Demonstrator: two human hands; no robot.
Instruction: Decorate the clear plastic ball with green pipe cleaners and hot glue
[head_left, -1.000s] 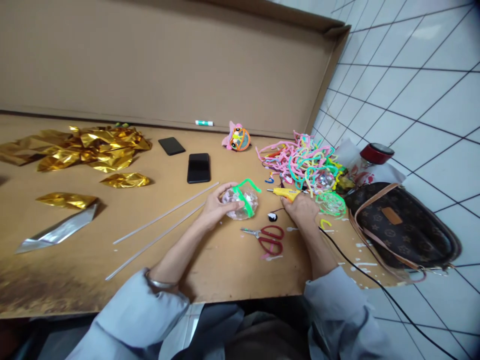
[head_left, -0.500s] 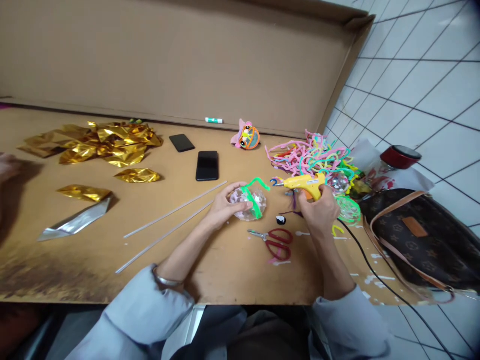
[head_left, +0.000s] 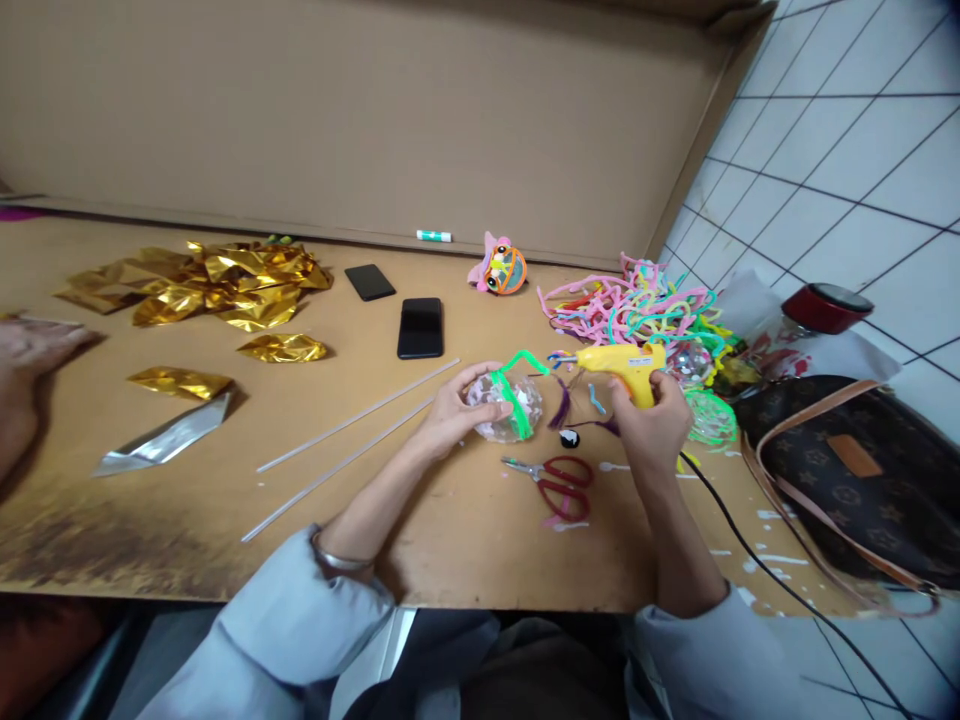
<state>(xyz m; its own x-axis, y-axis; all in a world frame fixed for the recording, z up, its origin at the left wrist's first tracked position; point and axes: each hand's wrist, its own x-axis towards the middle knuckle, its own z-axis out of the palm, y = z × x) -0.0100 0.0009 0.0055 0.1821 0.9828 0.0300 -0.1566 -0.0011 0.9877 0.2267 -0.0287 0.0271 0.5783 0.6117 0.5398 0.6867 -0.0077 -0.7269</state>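
The left hand (head_left: 457, 415) is partly closed around a clear faceted ball (head_left: 510, 405), thumb on its front, above the table's near middle. A green fuzzy strip (head_left: 513, 400) crosses the ball; its bent free end points toward the glue gun. The right hand (head_left: 651, 415) is closed on the handle of the yellow glue gun (head_left: 626, 362), nozzle directed left toward the ball and apart from it. Red-handled scissors (head_left: 562, 485) lie on the table (head_left: 480, 560) between the forearms. Two translucent sticks (head_left: 356, 418) lie beside the left forearm.
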